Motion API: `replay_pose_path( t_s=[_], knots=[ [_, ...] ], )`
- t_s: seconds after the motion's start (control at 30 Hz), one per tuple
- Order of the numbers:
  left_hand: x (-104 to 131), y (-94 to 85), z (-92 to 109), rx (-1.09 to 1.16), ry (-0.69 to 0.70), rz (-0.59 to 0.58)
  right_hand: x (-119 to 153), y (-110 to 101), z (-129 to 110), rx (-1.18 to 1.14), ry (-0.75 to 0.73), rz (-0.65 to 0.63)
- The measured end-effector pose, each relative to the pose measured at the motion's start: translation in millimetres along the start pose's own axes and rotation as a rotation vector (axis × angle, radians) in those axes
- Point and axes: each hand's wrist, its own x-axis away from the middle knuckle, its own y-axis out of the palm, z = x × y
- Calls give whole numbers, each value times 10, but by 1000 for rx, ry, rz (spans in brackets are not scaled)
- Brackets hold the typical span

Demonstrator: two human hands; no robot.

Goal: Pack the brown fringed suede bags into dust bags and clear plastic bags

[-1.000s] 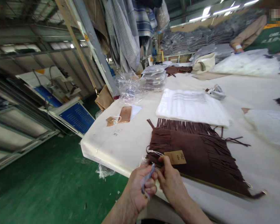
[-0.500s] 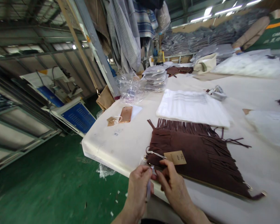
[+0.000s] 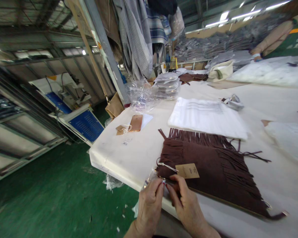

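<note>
A dark brown fringed bag (image 3: 206,168) lies flat at the table's front edge, its long zipped side towards me. A tan price tag (image 3: 187,171) on white string rests on it. My left hand (image 3: 149,201) is closed in a pinch at the bag's near left corner, on something too small to make out. Close beside it, my right hand (image 3: 186,198) grips the bag's edge between thumb and fingers. The fingertips of both hands nearly touch. Crumpled clear plastic (image 3: 151,176) shows just behind my left hand.
A phone (image 3: 135,123) and a loose tag (image 3: 120,130) lie to the left. Behind the bag are white folded sheets (image 3: 206,115), a stack of wrapped items (image 3: 166,84) and loose plastic wrap (image 3: 140,96). A co-worker's arm (image 3: 272,39) reaches over the far right.
The pale strip that hung below my left hand no longer shows there. Clear plastic now shows behind that hand. Both hands stay at the bag's corner, and the view has shifted slightly.
</note>
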Motion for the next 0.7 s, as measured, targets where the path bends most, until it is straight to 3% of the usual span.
replay_pose_path(
  t_s=[0.17,0.47,0.7],
  knots=[
    [6,23,-83,-196,322,103,2,6,-1,-15,-46,33],
    [19,3,-74,-563,552,119,12,-134,-3,-126,11,15],
    [37,-128,-15,-679,621,79,-95,-588,47,227,-300,198]
  ],
)
